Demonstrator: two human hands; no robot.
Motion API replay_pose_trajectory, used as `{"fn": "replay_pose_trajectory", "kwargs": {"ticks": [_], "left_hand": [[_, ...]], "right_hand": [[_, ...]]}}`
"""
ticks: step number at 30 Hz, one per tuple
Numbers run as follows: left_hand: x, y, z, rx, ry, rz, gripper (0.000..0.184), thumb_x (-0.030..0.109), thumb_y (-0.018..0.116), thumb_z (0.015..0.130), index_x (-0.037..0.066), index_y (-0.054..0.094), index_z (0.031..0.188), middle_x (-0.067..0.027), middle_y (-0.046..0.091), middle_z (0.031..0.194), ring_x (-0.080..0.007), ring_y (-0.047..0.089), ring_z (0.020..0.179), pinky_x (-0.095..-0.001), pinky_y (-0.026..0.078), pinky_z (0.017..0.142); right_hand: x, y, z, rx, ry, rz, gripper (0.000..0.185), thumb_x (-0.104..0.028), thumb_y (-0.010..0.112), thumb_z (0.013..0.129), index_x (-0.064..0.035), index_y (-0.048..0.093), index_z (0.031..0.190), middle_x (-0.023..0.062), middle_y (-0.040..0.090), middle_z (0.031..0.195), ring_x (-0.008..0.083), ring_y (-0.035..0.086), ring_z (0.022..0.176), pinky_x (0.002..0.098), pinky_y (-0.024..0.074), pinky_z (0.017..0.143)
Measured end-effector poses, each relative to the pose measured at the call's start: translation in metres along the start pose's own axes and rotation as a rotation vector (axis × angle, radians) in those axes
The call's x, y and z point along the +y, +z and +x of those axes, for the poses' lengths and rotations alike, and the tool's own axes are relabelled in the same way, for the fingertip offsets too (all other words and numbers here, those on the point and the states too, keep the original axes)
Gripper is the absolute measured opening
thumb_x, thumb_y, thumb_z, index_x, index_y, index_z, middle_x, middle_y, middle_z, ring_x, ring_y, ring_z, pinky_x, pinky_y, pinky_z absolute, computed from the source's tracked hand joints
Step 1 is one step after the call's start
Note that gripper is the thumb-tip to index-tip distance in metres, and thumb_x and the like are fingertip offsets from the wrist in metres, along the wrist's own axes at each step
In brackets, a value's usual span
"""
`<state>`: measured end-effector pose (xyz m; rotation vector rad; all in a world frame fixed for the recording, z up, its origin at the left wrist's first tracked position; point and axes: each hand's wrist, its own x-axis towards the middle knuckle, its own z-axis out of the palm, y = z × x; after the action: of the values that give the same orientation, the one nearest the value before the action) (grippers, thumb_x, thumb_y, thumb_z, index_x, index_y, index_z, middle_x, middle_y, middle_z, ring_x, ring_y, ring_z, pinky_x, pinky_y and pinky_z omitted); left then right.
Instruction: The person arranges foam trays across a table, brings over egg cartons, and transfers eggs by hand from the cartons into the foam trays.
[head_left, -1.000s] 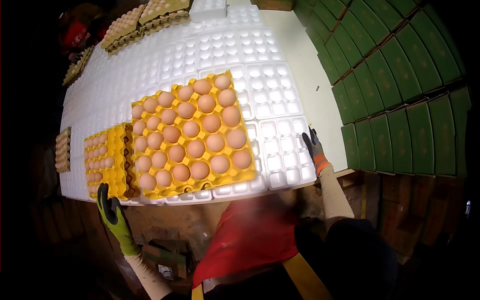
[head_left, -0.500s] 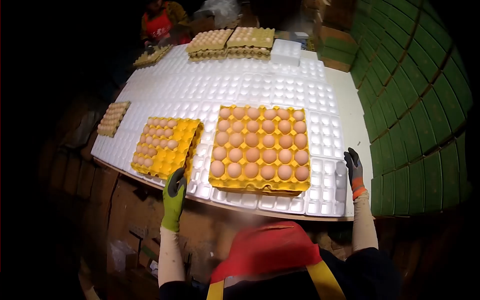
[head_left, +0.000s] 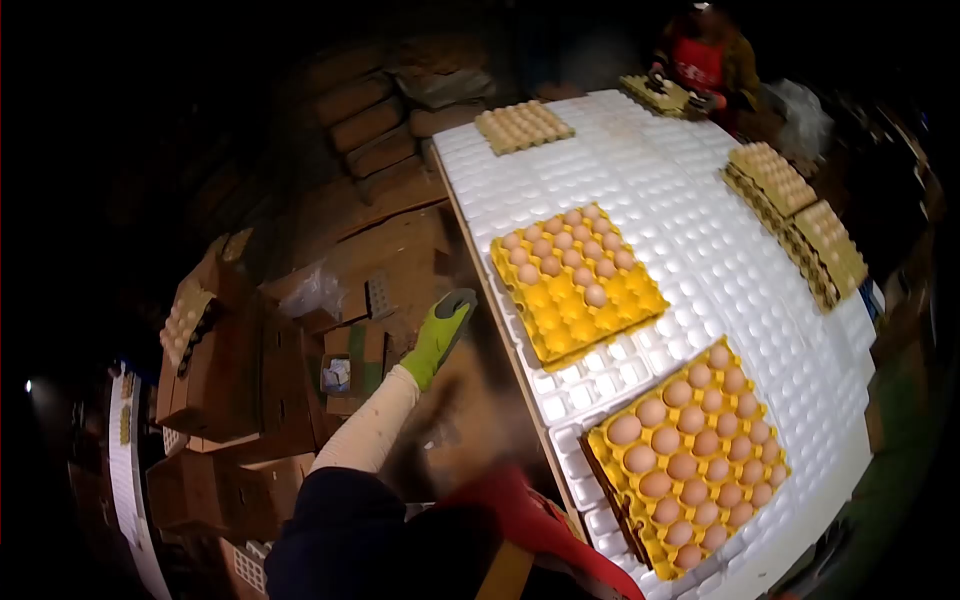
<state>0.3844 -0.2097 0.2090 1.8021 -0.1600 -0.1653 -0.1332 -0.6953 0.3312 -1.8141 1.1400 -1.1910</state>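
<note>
Left hand (head_left: pixel 438 335) shifted away from part-filled tray (head_left: pixel 560 325); view swung left

Left hand: gloved, green with dark fingers; beyond the left edge of the tabletop (head_left: pixel 810 530), apart from it; half a second ago, close by the tray's near corner. Nothing seen in its grasp; fingers foreshortened, so whether open or closed cannot be told

Right hand: by the tabletop's right edge earlier, now out of frame; state cannot be told

Part-filled tray: yellow; on the tabletop along its left edge, nearest item to the left hand. Eggs (head_left: pixel 518 256) in the cups toward the far end; bare cups toward the near end

Full tray (head_left: pixel 640 505): yellow; lower right, closer to the wearer, eggs in rows throughout. Darker layer showing under its left side. Set apart from the part-filled tray, white cups visible between

White trays (head_left: pixel 600 385): cupped, laid side by side over most of the tabletop

Buff tray (head_left: pixel 530 144): filled with eggs; far left corner of the tabletop

Tray stacks (head_left: pixel 815 280): two, adjoining, along the right side of the tabletop; eggs on top

Co-worker (head_left: pixel 698 65): person in red apron at the far end, behind another egg tray

Boxes (head_left: pixel 225 375): brown, piled to the left of the left hand

Plastic bag (head_left: pixel 312 290): clear, crumpled, among cardboard
</note>
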Motion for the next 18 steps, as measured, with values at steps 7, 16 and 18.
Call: {"fn": "replay_pose_trajectory", "kwargs": {"ticks": [7, 16, 18], "left_hand": [[-0.158, -0.051, -0.021, 0.086, 0.207, 0.387, 0.032, 0.018, 0.064, 0.099, 0.002, 0.066, 0.126, -0.0137, 0.072, 0.120, -0.0262, 0.069, 0.109, -0.0350, 0.053, 0.093], [-0.153, -0.206, 0.074, -0.005, 0.373, 0.584, 0.029, 0.012, 0.073, 0.087, 0.002, 0.068, 0.114, -0.0169, 0.071, 0.112, -0.0354, 0.068, 0.099, -0.0431, 0.055, 0.087], [-0.150, -0.229, 0.116, 0.027, 0.278, 0.663, 0.028, 0.012, 0.074, 0.086, 0.002, 0.067, 0.111, -0.0152, 0.069, 0.117, -0.0352, 0.066, 0.102, -0.0477, 0.053, 0.090]], "right_hand": [[-0.138, 0.092, 0.018, -0.121, -0.296, -0.140, 0.060, -0.019, 0.057, 0.104, 0.0049, 0.033, 0.154, 0.0234, 0.055, 0.139, 0.0333, 0.057, 0.124, 0.0434, 0.0503, 0.102], [-0.307, 0.408, -0.038, -0.622, -0.844, -0.197, 0.050, -0.008, 0.052, 0.100, 0.0041, 0.044, 0.148, 0.0237, 0.053, 0.146, 0.0349, 0.053, 0.133, 0.0437, 0.0402, 0.113], [-0.339, 0.483, -0.061, -0.758, -0.846, -0.160, 0.055, 0.002, 0.057, 0.093, 0.0040, 0.045, 0.147, 0.0225, 0.054, 0.145, 0.0339, 0.055, 0.131, 0.0434, 0.0413, 0.112]]}}
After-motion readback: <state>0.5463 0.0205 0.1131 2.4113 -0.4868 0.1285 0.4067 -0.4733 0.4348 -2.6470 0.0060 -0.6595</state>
